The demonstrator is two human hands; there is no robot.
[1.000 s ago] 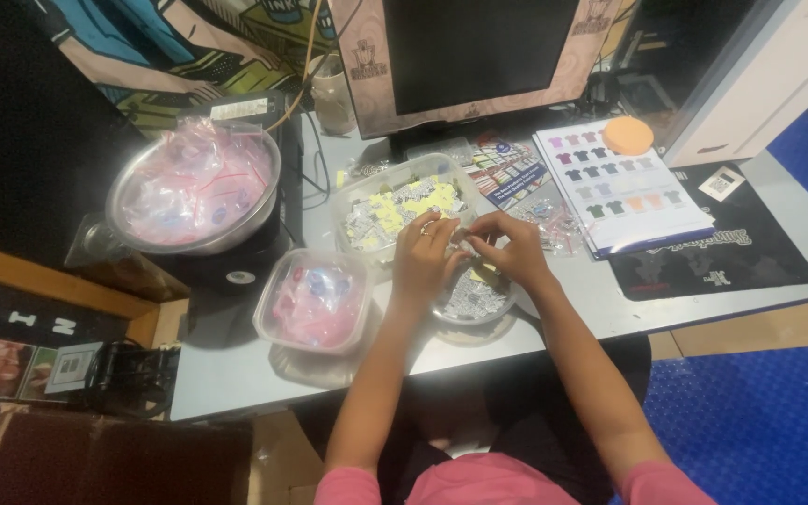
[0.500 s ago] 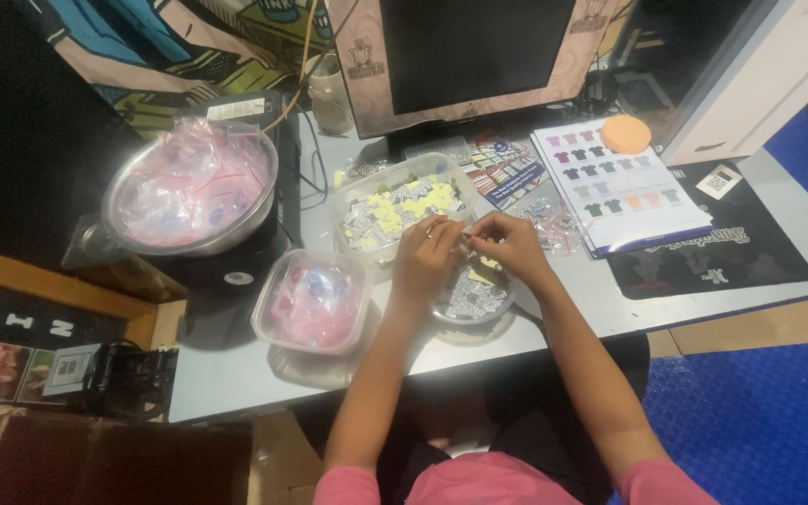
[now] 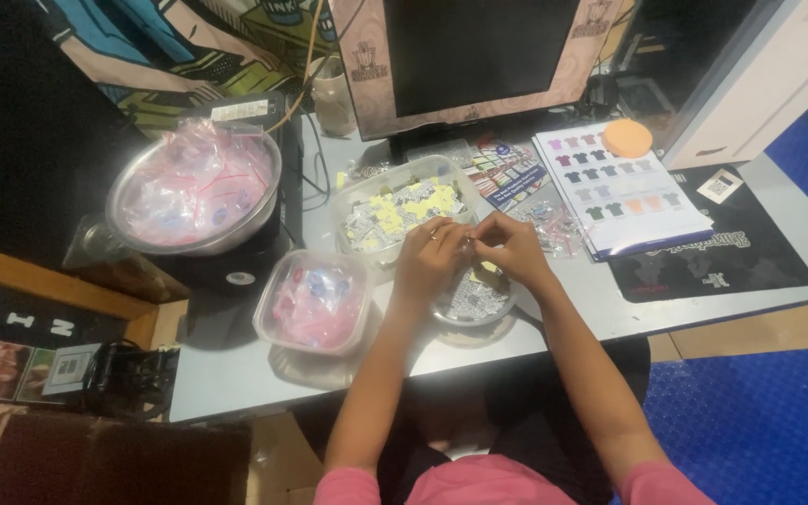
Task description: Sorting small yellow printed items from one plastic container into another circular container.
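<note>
Hands: two; left hand (image 3: 430,262) and right hand (image 3: 513,251) meet fingertip to fingertip above the small round clear dish of silver packets (image 3: 475,301), near centre of the grey table (image 3: 236,374).
Grip: both pinched on one tiny item, too small to identify.
Containers: one steel bowl of pink bags (image 3: 194,192), far left; two clear plastic tubs.
Printed sheets: one colour chart (image 3: 619,192), right.

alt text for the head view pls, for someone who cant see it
Left hand and right hand meet, pinching something small above a round dish on a grey desk. Nearby are a metal bowl of pink bags, two clear tubs and a monitor.
</note>
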